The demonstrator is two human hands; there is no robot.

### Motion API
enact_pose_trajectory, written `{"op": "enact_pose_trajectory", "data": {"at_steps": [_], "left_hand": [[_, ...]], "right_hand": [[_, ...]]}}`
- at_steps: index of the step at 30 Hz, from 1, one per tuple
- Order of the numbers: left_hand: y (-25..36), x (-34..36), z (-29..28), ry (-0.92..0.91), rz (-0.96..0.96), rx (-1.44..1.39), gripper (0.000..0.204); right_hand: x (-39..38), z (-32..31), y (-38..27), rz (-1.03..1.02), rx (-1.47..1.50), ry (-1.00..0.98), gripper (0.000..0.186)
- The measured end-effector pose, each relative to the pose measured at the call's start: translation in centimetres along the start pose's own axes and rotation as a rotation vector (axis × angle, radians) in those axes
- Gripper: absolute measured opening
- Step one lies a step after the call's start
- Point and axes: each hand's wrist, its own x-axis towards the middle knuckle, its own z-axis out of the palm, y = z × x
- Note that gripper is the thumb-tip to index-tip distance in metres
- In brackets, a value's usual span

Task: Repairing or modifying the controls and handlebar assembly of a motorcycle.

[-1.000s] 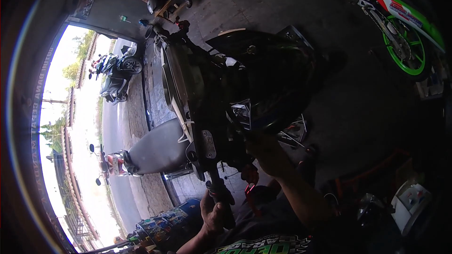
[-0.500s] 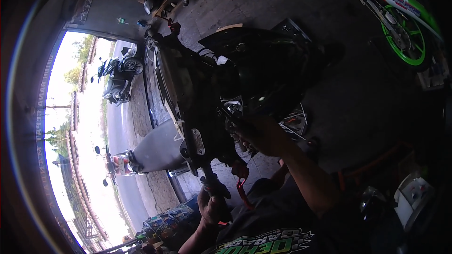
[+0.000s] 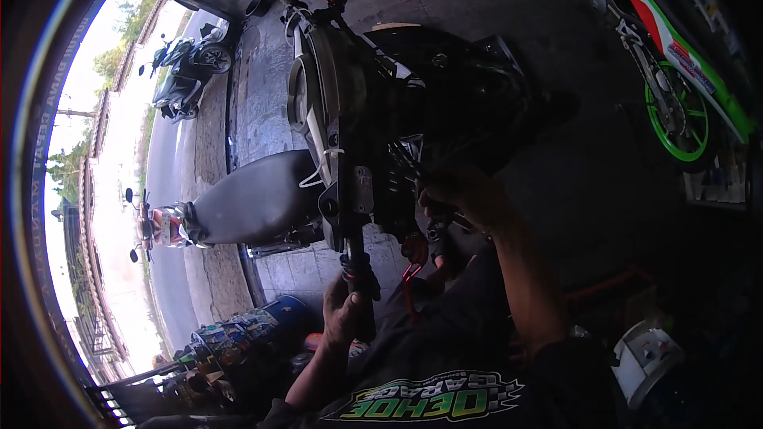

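A dark motorcycle stands in front of me, with its black seat (image 3: 254, 199) to the left and its dark front fairing (image 3: 461, 103) to the right. My left hand (image 3: 343, 316) is closed round the black handlebar grip (image 3: 359, 274) at the near end of the bar. Beside that grip a red lever (image 3: 410, 274) sticks out toward me. My right hand (image 3: 465, 197) is in the shadow by the front of the motorcycle, its fingers curled. What they hold is too dark to make out. A pale cable tie (image 3: 322, 171) loops out near the handlebar.
A green, white and red motorcycle (image 3: 664, 56) stands at the upper right. Outside the doorway on the left, a scooter (image 3: 191, 71) is parked. Lower left, a blue drum (image 3: 286, 314) stands beside cluttered goods. A white container (image 3: 648, 357) lies at the lower right.
The whole view has shifted, so more of the seat shows. My left hand stays on the grip. My right hand remains by the motorcycle's front, its fingers still curled.
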Motion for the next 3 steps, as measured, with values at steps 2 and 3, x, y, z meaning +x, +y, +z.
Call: {"op": "enact_pose_trajectory", "data": {"at_steps": [2, 3], "left_hand": [[-0.06, 0.17, -0.01, -0.027, -0.028, -0.042, 0.074], [-0.1, 0.02, 0.09, -0.022, -0.025, -0.058, 0.074]], "right_hand": [[-0.32, 0.17, -0.43, -0.003, -0.02, -0.007, 0.026], [-0.41, 0.42, -0.58, 0.009, -0.03, -0.006, 0.026]]}}
